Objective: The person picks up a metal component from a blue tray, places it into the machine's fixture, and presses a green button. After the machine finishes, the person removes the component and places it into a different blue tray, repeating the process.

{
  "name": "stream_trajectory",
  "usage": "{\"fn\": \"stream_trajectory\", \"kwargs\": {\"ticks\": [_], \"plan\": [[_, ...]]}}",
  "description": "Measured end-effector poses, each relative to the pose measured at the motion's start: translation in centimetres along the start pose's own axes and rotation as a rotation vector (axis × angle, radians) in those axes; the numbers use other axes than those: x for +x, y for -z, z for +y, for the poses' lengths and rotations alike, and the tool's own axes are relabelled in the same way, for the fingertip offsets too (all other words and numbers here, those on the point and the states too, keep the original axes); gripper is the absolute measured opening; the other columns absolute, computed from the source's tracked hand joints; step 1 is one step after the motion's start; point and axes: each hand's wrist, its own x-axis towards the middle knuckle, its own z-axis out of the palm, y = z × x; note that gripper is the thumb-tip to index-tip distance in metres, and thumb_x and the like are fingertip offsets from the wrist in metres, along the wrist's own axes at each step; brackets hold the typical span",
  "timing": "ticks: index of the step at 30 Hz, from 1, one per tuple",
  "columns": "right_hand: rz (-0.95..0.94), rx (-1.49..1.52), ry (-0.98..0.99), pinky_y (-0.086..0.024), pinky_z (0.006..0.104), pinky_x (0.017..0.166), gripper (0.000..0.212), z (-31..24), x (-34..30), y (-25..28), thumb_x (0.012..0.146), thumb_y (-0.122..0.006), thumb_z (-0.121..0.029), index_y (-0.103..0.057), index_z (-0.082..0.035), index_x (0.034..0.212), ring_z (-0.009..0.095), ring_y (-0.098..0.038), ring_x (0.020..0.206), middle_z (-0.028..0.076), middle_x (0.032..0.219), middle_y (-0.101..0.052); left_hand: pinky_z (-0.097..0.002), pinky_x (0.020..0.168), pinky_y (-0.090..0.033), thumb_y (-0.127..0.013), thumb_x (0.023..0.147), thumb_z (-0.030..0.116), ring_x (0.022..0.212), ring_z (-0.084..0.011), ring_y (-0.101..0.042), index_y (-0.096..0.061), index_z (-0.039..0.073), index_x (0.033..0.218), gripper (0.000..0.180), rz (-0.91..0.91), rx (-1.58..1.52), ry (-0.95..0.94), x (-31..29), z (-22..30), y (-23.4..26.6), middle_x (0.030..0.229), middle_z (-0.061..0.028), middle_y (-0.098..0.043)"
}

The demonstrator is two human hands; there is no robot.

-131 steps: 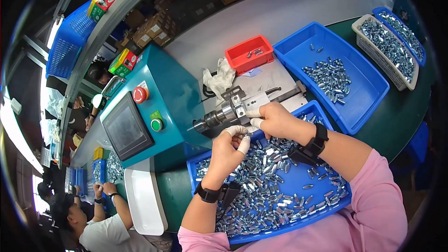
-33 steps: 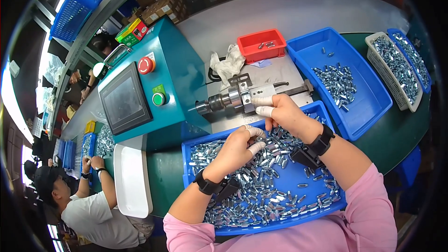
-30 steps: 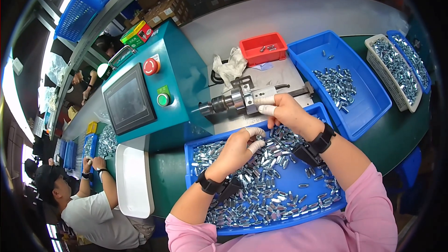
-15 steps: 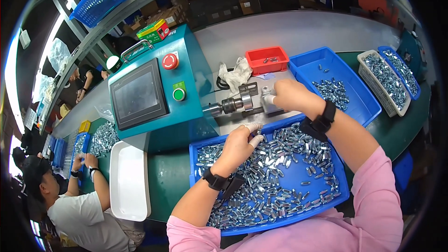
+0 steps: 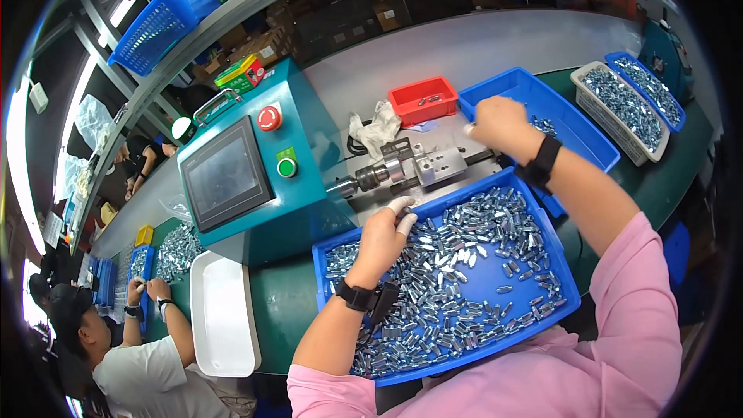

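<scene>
My left hand (image 5: 379, 240), with white coverings on its fingertips, hovers over the near blue tray (image 5: 571, 279). Its thumb and fingers pinch a small metal part, mostly hidden by the fingers. Many shiny hexagonal metal pieces (image 5: 457, 255) lie in that tray. My right hand (image 5: 503, 124) is curled closed above the bench, beside the far blue bin (image 5: 592, 162); what it holds, if anything, is hidden. Left of it, a metal clamping block (image 5: 441, 165) stands in line with the machine's chuck (image 5: 373, 176). Nothing of the right hand touches the block.
The teal machine (image 5: 298, 108) carries a screen (image 5: 224, 174), a red stop button (image 5: 268, 118) and a green button (image 5: 287, 167). Behind are a crumpled white glove (image 5: 377, 130) and a red bin (image 5: 422, 104). A white tray (image 5: 224, 313) separates me from a co-worker (image 5: 147, 364).
My right hand has left the clamping block and moved right toward the far blue bin, uncovering the block. My left hand stays pinched near the chuck. The view has shifted slightly.
</scene>
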Motion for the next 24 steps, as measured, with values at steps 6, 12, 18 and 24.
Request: {"fn": "stream_trajectory", "kwargs": {"ticks": [6,12,18,24], "plan": [[-0.144,-0.232,-0.124,-0.053,0.0412,0.069,0.036,8.4,-1.9,0.4,0.075,-0.066,-0.037,-0.070,-0.001,0.083,0.033,-0.066,0.080,0.018,0.082,-0.067,-0.0343,0.067,-0.048,-0.071,0.077,0.011,0.072,-0.0260,-0.061,-0.067,0.004,0.097,0.022,0.028,0.058,-0.041,0.5,1.3,-0.1,0.084,-0.0106,-0.067],[0.007,-0.169,0.080,-0.052,0.0431,0.068,0.049,6.7,-0.5,6.2,0.080,-0.063,-0.048,-0.067,0.001,0.076,0.034,-0.065,0.078,0.019,0.080,-0.066,-0.0364,0.073,-0.046,-0.073,0.073,0.011,0.079,-0.0276,-0.060,-0.069,0.005,0.089,0.018,0.141,0.284,-0.219,1.0,3.5,0.4,0.085,-0.0106,-0.067],[0.036,0.433,0.208,-0.051,0.0373,0.054,0.049,-1.7,3.9,13.4,0.085,-0.060,-0.043,-0.062,0.003,0.069,0.026,-0.062,0.050,0.014,0.055,-0.057,-0.0376,0.078,-0.041,-0.072,0.074,0.017,0.085,-0.0263,-0.057,-0.070,0.010,0.090,0.018,0.222,0.317,-0.157,7.5,5.4,0.7,0.083,-0.0083,-0.065],[-0.016,0.897,0.177,-0.049,0.0330,0.050,0.038,-4.4,4.2,3.1,0.086,-0.060,-0.033,-0.065,0.003,0.075,0.020,-0.061,0.047,0.011,0.056,-0.060,-0.0384,0.080,-0.036,-0.072,0.075,0.020,0.087,-0.0249,-0.055,-0.071,0.013,0.090,0.017,0.199,0.504,-0.137,9.3,3.9,-0.4,0.081,-0.0064,-0.065]]}}
